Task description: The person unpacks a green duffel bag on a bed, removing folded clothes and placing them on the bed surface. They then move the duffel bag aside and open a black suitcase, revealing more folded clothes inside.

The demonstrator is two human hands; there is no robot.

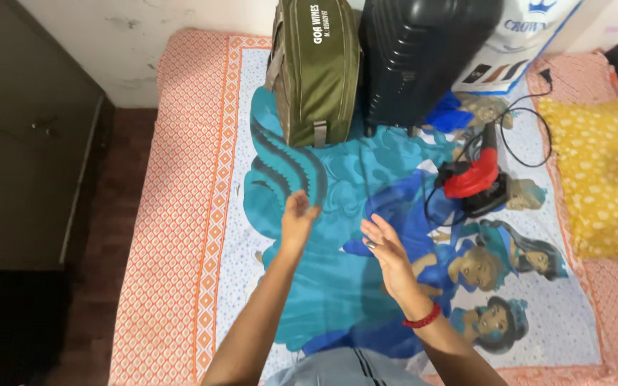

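Observation:
My left hand (297, 218) hovers flat over the blue cartoon-printed bedsheet (337, 271), fingers apart, holding nothing. My right hand (386, 251) is beside it, palm turned inward and fingers spread, also with nothing in it; a red thread band circles that wrist. Both hands are over the middle of the bed, a little short of the olive green bag (316, 68). A red and black clothes iron (475, 179) lies on the sheet to the right of my right hand, its black cord looping behind it.
A black hard-shell suitcase (416, 57) stands beside the green bag against the wall, with a white and blue sack (516, 43) behind it. A yellow pillow (602, 171) lies at right. A dark cabinet (23, 143) stands left of the bed.

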